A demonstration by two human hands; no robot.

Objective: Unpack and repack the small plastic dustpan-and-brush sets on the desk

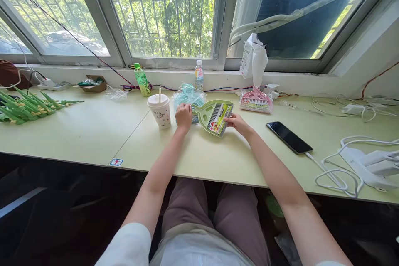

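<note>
A small green dustpan and brush set [214,116] with a printed label lies on the pale green desk [93,133]. My left hand [183,116] is closed around its handle end, next to a crumpled clear bag holding a teal dustpan set [188,94]. My right hand [236,123] pinches the dustpan's right edge near the label. A white lidded cup with a straw [160,110] stands just left of my left hand.
A pink dustpan set [256,100] leans by the sill beside a tissue pack [253,59]. A black phone [289,137] on a white cable lies to the right, with power strips [370,164]. Two bottles [142,80] stand at the back; green sticks [25,106] lie far left.
</note>
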